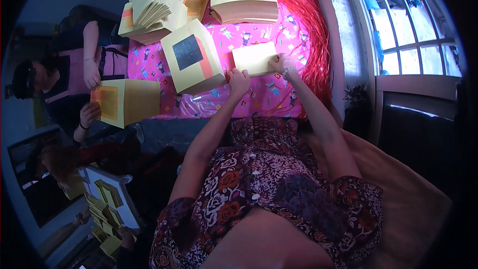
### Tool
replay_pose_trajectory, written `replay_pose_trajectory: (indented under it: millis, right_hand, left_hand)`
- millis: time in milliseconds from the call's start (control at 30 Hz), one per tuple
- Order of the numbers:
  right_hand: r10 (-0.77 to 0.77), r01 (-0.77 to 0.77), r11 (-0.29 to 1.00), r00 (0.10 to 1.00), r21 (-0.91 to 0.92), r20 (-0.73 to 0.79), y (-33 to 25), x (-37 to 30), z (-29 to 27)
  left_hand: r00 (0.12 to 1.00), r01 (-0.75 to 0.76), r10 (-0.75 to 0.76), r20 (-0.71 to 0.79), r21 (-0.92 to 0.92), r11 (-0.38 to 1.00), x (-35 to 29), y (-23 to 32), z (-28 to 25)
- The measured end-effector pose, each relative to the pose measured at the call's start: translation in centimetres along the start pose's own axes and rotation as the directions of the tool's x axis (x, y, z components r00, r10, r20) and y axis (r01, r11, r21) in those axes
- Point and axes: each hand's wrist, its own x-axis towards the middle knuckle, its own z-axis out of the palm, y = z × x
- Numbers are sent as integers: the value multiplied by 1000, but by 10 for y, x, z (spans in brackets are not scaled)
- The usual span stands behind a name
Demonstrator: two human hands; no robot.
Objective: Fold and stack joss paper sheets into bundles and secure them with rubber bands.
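Note:
A small stack of pale yellow paper sheets lies on the pink table cover in front of me, its top bright with light. My left hand has its fingers curled at the stack's near left corner. At the right edge, my right hand grips the stack with thumb and fingers. Close by on the left, a taller stack of yellow paper carries a black square and a reddish band on its top. Whether these are loose sheets or folded envelopes, I cannot tell.
Red plastic strands hang along the table's right side. Another tall yellow stack stands at the back, with fanned bundles left of it. At left, a person holds a yellow stack. More people work at lower left.

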Motion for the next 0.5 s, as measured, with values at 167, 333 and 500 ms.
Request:
replay_pose_trajectory:
  millis: [167,333,500]
  right_hand:
    - [-6,-3,991,997,131,72,-2,-7,-8]
    - [32,-46,972,998,230,63,-15,-11,-24]
    - [-244,382,862,888,332,-389,-21,-16,-59]
  left_hand:
    - [1000,11,-10,2,-42,999,-1,-7,3]
    - [996,40,-25,90,-168,985,-17,-24,-17]
    - [938,-14,146,316,-386,923,-79,-4,-93]
